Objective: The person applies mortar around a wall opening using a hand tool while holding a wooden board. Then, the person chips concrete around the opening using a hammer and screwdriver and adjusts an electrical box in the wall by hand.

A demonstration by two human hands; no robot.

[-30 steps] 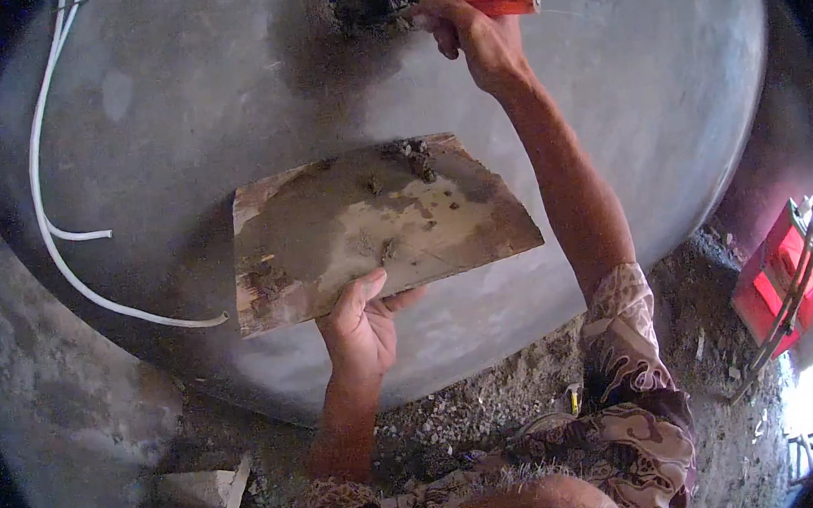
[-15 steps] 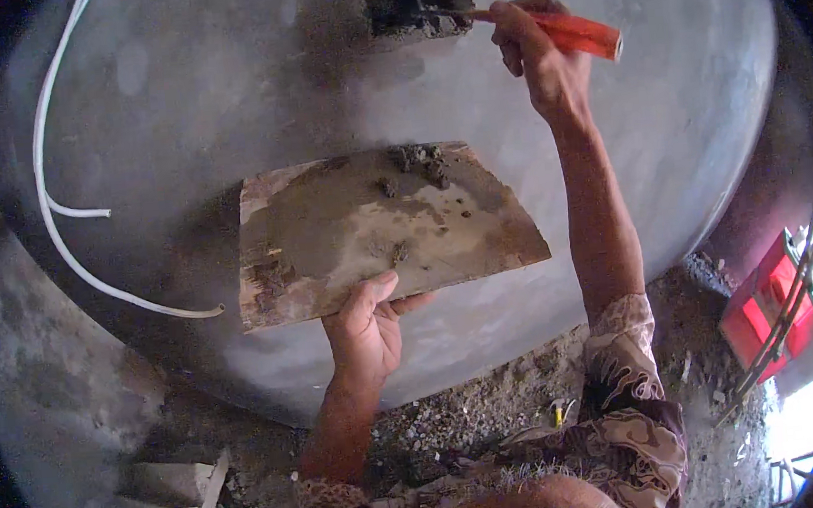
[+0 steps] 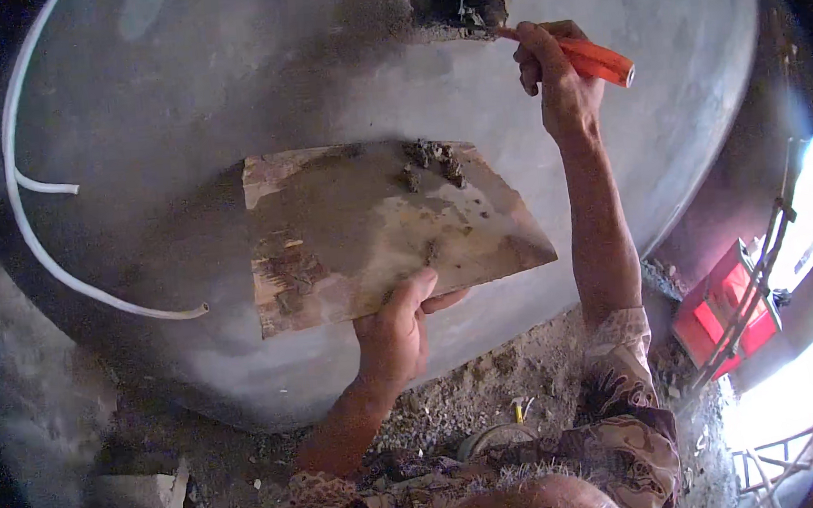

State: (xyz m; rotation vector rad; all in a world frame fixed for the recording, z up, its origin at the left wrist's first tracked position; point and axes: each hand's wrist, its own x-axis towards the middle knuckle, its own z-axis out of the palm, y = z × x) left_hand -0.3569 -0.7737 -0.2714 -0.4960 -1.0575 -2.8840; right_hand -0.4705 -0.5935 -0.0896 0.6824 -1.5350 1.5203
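My left hand (image 3: 394,333) grips a wooden board (image 3: 326,203) by its near edge, thumb on top and fingers beneath. Wet mortar is smeared over the board, with small lumps of mortar (image 3: 434,159) close to its far edge. My right hand (image 3: 565,84) is closed around a tool with a tapered orange-red handle (image 3: 607,62). The tool's thin front end reaches the lower right edge of a rough rectangular recess (image 3: 435,5) in the grey wall (image 3: 347,106). Wire or metal shows inside the dark recess; the tool's tip cannot be made out.
White flexible conduit (image 3: 27,226) curves along the wall at left, with two free ends. Rubble (image 3: 456,393) covers the ground, where a hammer (image 3: 520,409) with some yellow lies. A red box (image 3: 728,310) stands behind poles at right. Pale blocks (image 3: 135,505) sit lower left.
The view has shifted, so the recess sits farther right and the conduit farther left. The tool's front end has gone from inside the recess to its lower right edge. Both grips are unchanged.
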